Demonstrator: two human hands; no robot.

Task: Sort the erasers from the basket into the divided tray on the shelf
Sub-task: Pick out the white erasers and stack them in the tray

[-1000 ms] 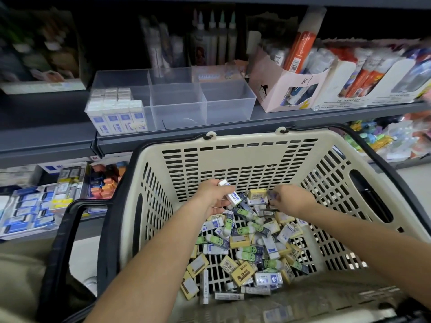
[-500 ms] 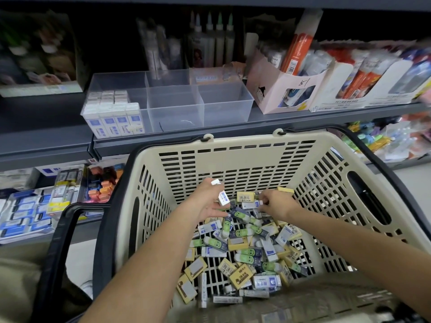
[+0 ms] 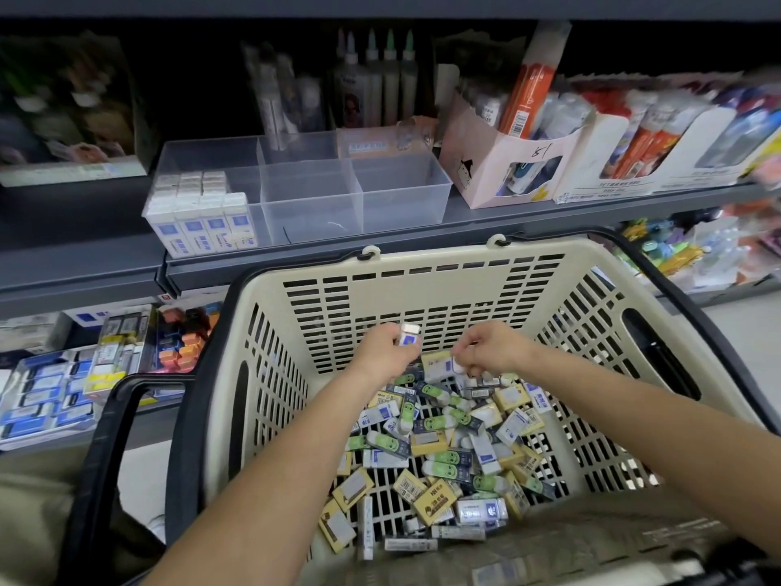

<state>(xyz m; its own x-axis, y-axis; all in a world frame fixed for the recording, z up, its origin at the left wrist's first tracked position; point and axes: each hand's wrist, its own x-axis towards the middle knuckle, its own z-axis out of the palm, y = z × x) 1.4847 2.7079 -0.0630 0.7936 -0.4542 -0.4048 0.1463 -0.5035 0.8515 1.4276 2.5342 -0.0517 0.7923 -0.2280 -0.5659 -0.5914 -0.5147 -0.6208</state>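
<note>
A cream plastic basket (image 3: 422,289) with black handles holds a heap of mixed erasers (image 3: 443,454): yellow, green and white-and-blue ones. My left hand (image 3: 386,351) grips a white-and-blue eraser (image 3: 409,335) above the far end of the heap. Beside it, my right hand (image 3: 490,348) pinches another white-and-blue eraser (image 3: 454,365) lying at the top of the heap. On the grey shelf behind stands the clear divided tray (image 3: 401,196). Its left compartment holds rows of upright white-and-blue erasers (image 3: 203,213); the other compartments look empty.
A pink cardboard box (image 3: 498,162) of glue sticks stands right of the tray, with more display boxes (image 3: 659,141) beyond. Glue bottles (image 3: 380,78) stand behind the tray. Below the shelf at left are boxes of erasers (image 3: 46,395). The basket's near handle (image 3: 110,458) hangs at lower left.
My left hand has lifted slightly with the white-and-blue eraser, now held more upright. My right hand dropped the yellow eraser and now pinches a white-and-blue one.
</note>
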